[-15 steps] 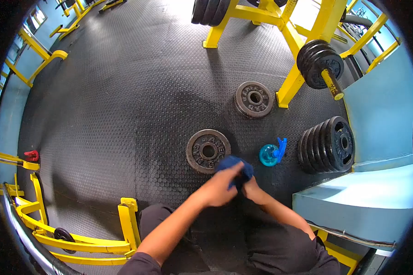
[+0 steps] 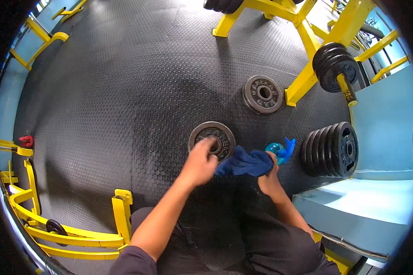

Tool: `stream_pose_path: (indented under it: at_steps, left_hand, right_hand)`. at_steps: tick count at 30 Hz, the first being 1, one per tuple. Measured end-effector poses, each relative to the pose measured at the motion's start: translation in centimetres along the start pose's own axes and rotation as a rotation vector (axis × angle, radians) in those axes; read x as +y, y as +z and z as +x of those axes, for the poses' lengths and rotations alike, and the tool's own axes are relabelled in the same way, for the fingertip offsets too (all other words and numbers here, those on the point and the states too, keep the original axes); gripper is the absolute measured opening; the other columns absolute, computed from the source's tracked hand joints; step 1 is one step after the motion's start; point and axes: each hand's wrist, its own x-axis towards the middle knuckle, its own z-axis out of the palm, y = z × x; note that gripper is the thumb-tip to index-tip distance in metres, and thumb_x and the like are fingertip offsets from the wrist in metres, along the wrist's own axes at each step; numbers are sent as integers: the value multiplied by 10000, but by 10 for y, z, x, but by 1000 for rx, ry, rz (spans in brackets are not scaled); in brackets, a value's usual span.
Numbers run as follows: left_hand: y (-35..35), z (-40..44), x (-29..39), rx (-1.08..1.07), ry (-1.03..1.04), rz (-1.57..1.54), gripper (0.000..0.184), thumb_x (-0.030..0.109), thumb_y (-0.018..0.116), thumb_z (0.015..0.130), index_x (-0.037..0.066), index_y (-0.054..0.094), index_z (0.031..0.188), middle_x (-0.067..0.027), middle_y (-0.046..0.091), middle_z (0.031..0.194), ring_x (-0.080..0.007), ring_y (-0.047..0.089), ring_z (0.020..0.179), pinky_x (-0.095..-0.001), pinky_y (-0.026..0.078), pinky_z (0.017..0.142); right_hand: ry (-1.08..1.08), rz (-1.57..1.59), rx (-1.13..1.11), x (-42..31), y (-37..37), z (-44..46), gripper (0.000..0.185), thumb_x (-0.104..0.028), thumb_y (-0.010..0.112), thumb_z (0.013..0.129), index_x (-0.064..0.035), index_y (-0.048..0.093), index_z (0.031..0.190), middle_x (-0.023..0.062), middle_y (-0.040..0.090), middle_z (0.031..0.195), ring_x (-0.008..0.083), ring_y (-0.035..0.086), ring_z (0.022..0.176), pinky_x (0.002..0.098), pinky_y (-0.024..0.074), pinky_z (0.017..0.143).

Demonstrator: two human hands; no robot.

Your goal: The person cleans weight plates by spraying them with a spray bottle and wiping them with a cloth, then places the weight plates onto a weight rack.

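Observation:
A dark blue cloth [image 2: 248,162] hangs stretched out from my right hand [image 2: 270,178], whose fingers are closed on its right end. My left hand [image 2: 199,162] is over the near weight plate [image 2: 212,130], fingers bent at its centre hole and thumb apart; whether they touch the metal I cannot tell. That plate lies flat on the floor, its lower part covered by my hand and the cloth. Just beyond my right hand stands a clear blue spray bottle [image 2: 275,149] with a blue trigger head, partly hidden by the hand.
Another grey plate stack [image 2: 264,94] lies farther off, beside a yellow rack [image 2: 303,85] holding black plates [image 2: 332,66]. A row of black plates [image 2: 328,150] stands on edge at right by a blue ledge [image 2: 353,206]. Yellow frames [image 2: 121,215] are on the left. The floor is black textured rubber.
My hands have moved apart. The bunched cloth is now spread out from my right hand, and my left hand has come off it and gone left over the near plate.

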Motion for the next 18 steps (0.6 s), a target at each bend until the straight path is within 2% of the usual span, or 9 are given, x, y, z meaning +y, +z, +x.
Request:
stream_pose_path:
  at_steps: [1,4,5,6,8,9,11,16,18]
  left_hand:
    - [-10,4,-10,13,-199,-79,551,138,534,882,-45,478,1399,-278,520,1392,-397,476,1335,-399,357,1141]
    - [-16,6,-57,-77,-569,-381,643,122,504,956,-36,268,1533,-205,448,1495,-246,455,1357,-339,339,1127]
    - [-11,3,-61,-31,-597,-443,634,134,490,967,-30,265,1538,-204,447,1495,-247,459,1347,-336,337,1125]
    - [0,-2,-72,14,-625,-507,626,147,476,979,-24,263,1542,-202,445,1494,-247,464,1337,-332,334,1122]
    - [15,-7,-103,54,-603,-461,679,211,463,988,11,184,1574,-202,435,1505,-259,458,1352,-344,321,1130]
    - [16,-9,-107,76,-623,-517,724,249,469,982,35,131,1586,-192,425,1515,-264,450,1364,-367,305,1138]
    - [-3,-10,-83,5,-764,-703,853,343,481,964,97,-30,1601,-158,398,1544,-271,425,1397,-434,250,1158]
    - [10,-23,-95,41,-743,-756,844,303,464,968,113,-62,1600,-126,427,1524,-249,422,1395,-408,243,1157]
    - [17,-20,-100,161,-634,-813,831,260,458,971,94,-62,1597,-86,533,1385,-196,525,1237,-326,353,1065]
  right_hand:
    - [12,732,-142,-7,1,11,440,-287,530,1008,-68,485,1386,166,565,1294,312,510,1255,425,349,1105]
    - [-214,418,-224,-30,14,29,468,-277,550,996,-60,471,1404,160,602,1241,297,549,1211,411,386,1074]
    - [35,709,-302,-25,42,31,583,-347,599,952,-64,437,1435,192,518,1379,330,488,1296,438,329,1130]
    - [30,711,-308,-25,66,37,583,-347,599,952,-64,437,1435,192,518,1379,330,488,1296,438,329,1130]
    - [-89,110,-226,-31,104,43,636,-402,611,924,-74,454,1447,209,321,1552,368,297,1441,487,212,1194]
    - [-89,113,-231,-42,111,47,636,-402,611,924,-74,454,1447,209,321,1552,368,297,1441,487,212,1194]
    - [-27,-371,-248,-67,116,61,753,-464,624,890,-94,393,1504,202,108,1638,391,65,1511,523,94,1218]
    - [-20,-451,-309,-98,125,97,816,-536,574,898,-95,338,1542,215,41,1651,386,-27,1525,514,60,1222]
    - [-145,-510,-351,-103,134,115,833,-562,537,909,-87,309,1554,211,27,1654,388,-37,1527,510,53,1225]
